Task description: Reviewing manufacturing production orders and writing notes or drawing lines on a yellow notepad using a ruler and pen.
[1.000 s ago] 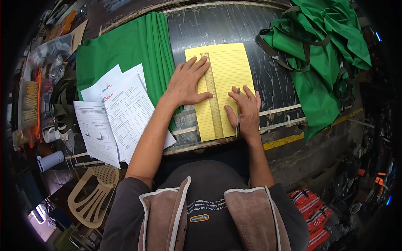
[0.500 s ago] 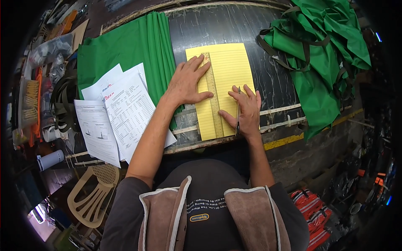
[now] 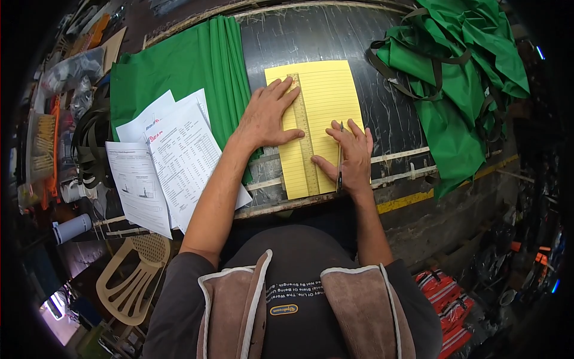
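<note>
Ruled paper point(image 3: 335, 90): yellow, thin lines
Ruler point(image 3: 304, 119): yellowish, fine marks
Cloth point(image 3: 164, 66): plain green
Table point(image 3: 293, 39): black, whitish streaks

Dark grey short-sleeved shirt point(image 3: 299, 335); brown flaps point(image 3: 365, 305), white piping point(image 3: 351, 270).

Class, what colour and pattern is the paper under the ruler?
Yellow paper, with ruled lines; best in the head view.

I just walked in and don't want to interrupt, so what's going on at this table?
A person's left hand presses a clear ruler onto lined yellow paper. Their right hand holds a pen, its thumb at the ruler's right edge. The paper lies on the dark table, between folded green fabric with white printed sheets on the left and loose green fabric with dark straps on the right.
</note>
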Demonstrator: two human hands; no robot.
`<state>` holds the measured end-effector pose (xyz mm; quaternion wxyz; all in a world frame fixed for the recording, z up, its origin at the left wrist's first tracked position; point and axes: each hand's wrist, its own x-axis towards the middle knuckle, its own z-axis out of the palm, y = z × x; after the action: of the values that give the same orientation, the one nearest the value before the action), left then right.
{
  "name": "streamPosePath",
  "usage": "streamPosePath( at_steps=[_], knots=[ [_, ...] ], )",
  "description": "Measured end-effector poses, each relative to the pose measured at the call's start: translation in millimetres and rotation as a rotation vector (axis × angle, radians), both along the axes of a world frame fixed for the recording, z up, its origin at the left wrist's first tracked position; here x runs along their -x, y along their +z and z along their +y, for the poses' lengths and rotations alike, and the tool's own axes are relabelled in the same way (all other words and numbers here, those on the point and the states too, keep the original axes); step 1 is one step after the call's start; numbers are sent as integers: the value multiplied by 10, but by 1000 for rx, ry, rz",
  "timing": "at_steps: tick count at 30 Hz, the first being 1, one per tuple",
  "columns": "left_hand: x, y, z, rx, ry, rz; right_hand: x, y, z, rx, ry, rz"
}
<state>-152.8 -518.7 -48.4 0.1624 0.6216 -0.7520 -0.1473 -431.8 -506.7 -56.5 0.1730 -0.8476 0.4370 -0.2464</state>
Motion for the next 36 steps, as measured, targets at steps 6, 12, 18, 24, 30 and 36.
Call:
streamPosePath(
  at_steps=[6,12,18,24,30,36],
  knots=[
    [-9,-17,-38,22,7,-69,25,-17,-43,12,18,-5],
    [-39,-62,-48,22,-7,-62,17,-55,-52,3,21,-24],
    [-17,-65,-21,17,1,-89,26,-59,-28,-6,19,-33],
    [-9,-57,3,4,14,-85,26,-51,-10,-16,16,-22],
    [0,-57,-10,16,5,-110,30,-25,-24,-10,21,-34],
    [285,93,121,-53,21,-260,-51,267,98,104,40,1]
  ],
)
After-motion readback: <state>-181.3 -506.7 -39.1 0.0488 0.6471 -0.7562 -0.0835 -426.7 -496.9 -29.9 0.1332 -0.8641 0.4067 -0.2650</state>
